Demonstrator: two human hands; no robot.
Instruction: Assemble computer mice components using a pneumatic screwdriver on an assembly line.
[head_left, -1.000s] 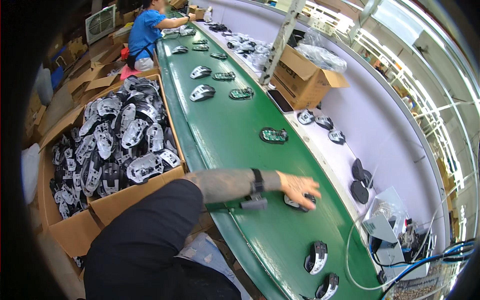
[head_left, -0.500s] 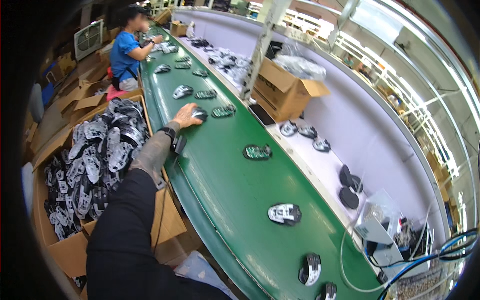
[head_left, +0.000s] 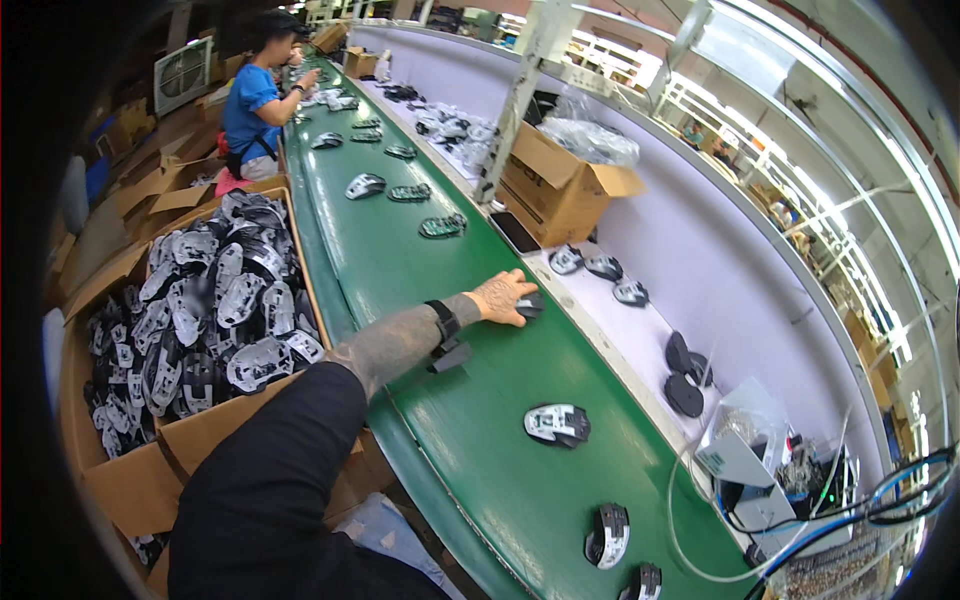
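Note:
My left hand [head_left: 505,297] reaches across the green conveyor belt [head_left: 460,390], fingers curled over a dark computer mouse shell [head_left: 530,305] near the belt's far edge. The hand covers most of the shell and whatever lies beneath it. Up the belt sit a mouse base with a green circuit board [head_left: 442,227], a similar base [head_left: 409,193] and a grey-and-black mouse shell [head_left: 365,186]. Nearer me rests a white-and-black mouse part [head_left: 557,425], with two more mouse pieces [head_left: 607,536] at the belt's lower end. My right hand is out of view.
A cardboard box [head_left: 200,425] heaped with mouse shells [head_left: 240,300] stands left of the belt. A person in blue [head_left: 250,105] works farther up. On the right ledge are a phone [head_left: 514,232], a carton [head_left: 550,185], several mice [head_left: 603,267], black round pieces [head_left: 685,393] and cables [head_left: 860,515].
My left hand has moved right and nearer along the belt, carrying the mouse shell to where a circuit-board base was lying. That base is now hidden. The view has shifted slightly.

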